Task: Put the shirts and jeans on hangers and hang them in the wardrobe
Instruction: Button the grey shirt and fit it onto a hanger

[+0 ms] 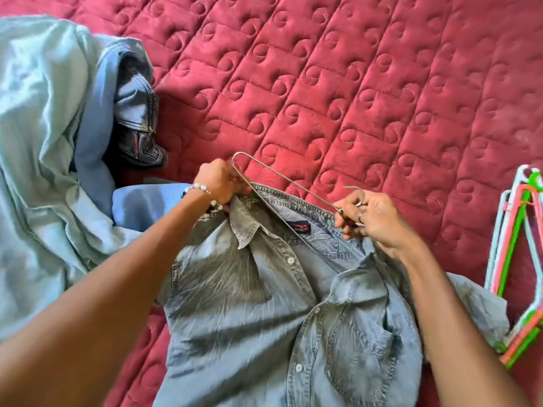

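Grey denim shirt (264, 312), near centre of red bed (382, 83): we list left hand (220, 183) fingers pinching its collar and wire hanger (282, 180), right hand (373, 221) fingers clamped at the hook; risk, we judge: shoulder snagging, shirt slipping off.

There is one view only, from a wide-angle camera worn on the person's head. It looks forward and steeply down onto a bed covered by a red quilt (367, 92), close enough that both forearms enter from the bottom edge, the left at 7 o'clock and the right at 5 o'clock. The left hand (219, 183) and right hand (373, 218) sit just below the picture's centre. Straight lines bow toward the edges, as at the quilt's stitching near 12 o'clock. With no second view, nothing is shared.
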### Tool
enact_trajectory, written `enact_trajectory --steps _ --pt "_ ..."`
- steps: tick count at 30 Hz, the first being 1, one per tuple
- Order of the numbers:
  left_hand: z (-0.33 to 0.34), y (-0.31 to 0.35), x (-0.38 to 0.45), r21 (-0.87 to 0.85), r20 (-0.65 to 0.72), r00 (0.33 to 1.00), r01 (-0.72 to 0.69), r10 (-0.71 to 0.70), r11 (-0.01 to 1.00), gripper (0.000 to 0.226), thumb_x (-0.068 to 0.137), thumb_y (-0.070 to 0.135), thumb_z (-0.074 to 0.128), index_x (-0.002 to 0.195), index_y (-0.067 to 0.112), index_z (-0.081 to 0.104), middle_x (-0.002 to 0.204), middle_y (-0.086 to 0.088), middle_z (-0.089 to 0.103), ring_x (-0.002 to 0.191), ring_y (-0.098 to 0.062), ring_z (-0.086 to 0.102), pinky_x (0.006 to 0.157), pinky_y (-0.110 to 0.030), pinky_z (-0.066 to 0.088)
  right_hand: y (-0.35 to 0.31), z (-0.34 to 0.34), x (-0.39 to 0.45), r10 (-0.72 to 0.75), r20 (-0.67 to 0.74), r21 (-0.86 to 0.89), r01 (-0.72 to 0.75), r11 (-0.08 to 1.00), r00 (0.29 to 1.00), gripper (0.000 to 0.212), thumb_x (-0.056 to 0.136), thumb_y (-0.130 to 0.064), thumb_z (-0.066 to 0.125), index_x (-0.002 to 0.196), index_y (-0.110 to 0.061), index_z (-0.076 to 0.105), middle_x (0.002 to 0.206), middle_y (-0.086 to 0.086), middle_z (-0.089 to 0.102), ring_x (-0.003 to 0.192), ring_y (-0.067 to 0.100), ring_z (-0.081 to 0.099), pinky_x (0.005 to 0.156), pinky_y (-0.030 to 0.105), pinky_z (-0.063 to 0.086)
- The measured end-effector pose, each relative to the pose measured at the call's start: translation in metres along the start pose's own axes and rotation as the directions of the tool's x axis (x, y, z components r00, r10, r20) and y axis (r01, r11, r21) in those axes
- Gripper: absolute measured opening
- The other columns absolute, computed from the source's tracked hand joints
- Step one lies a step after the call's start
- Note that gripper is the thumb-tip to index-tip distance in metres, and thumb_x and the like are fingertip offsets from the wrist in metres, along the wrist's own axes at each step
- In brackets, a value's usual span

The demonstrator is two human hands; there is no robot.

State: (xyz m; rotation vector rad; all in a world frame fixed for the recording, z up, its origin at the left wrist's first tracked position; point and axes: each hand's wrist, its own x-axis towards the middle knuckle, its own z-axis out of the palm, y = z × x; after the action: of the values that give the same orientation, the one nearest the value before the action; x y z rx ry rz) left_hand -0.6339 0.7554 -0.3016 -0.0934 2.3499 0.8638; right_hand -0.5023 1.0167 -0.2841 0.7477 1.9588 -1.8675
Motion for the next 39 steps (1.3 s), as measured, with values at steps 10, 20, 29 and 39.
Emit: enact_trajectory --steps 10,20,29,39 --pt "-0.001 0.024 0.007 0.219 -0.191 0.981 0.006 0.037 0.976 0.017 0.078 0.019 0.074 0.093 0.026 0.076 0.092 -0.017 0.07 0.084 -0.033 0.067 0.077 -0.033 0.055 0.007 -0.017 -0.023 0.161 0.128 -0.101 -0.148 0.984 0.979 0.014 0.096 0.0 0.05 0.083 -0.006 0.049 0.064 0.016 0.062 0.048 0.022 0.057 0.045 0.03 0.051" --pt "0.01 0.053 -0.011 0.277 -0.25 0.951 -0.109 0.181 0.955 0.018 0.077 0.015 0.072 0.093 0.024 0.076 0.09 -0.018 0.07 0.088 -0.037 0.066 0.084 -0.038 0.053 0.002 0.001 -0.016 0.23 0.198 -0.398 -0.136 0.907 0.953 0.012 0.098 0.002 0.044 0.091 -0.002 0.051 0.074 0.018 0.066 0.058 0.024 0.061 0.054 0.032 0.051" --pt "0.062 0.039 -0.061 -0.186 -0.528 0.845 -0.214 0.086 0.959 0.021 0.09 0.032 0.06 0.081 0.013 0.061 0.072 -0.001 0.066 0.065 -0.021 0.062 0.07 -0.036 0.049 -0.019 0.017 0.004 0.291 0.275 -0.539 -0.104 0.836 0.916 0.014 0.098 0.001 0.043 0.089 -0.007 0.052 0.085 0.019 0.071 0.075 0.031 0.068 0.056 0.034 0.049" --pt "0.188 -0.034 -0.153 0.501 0.349 0.928 -0.302 0.13 0.811 0.05 0.089 0.046 0.055 0.123 0.011 0.044 0.124 -0.01 0.053 0.11 -0.034 0.056 0.084 -0.043 0.047 -0.034 0.015 0.018 0.103 -0.002 -0.224 -0.101 0.969 0.995 0.009 0.094 0.002 0.055 0.093 0.009 0.061 0.063 0.014 0.066 0.045 0.017 0.055 0.046 0.029 0.05"
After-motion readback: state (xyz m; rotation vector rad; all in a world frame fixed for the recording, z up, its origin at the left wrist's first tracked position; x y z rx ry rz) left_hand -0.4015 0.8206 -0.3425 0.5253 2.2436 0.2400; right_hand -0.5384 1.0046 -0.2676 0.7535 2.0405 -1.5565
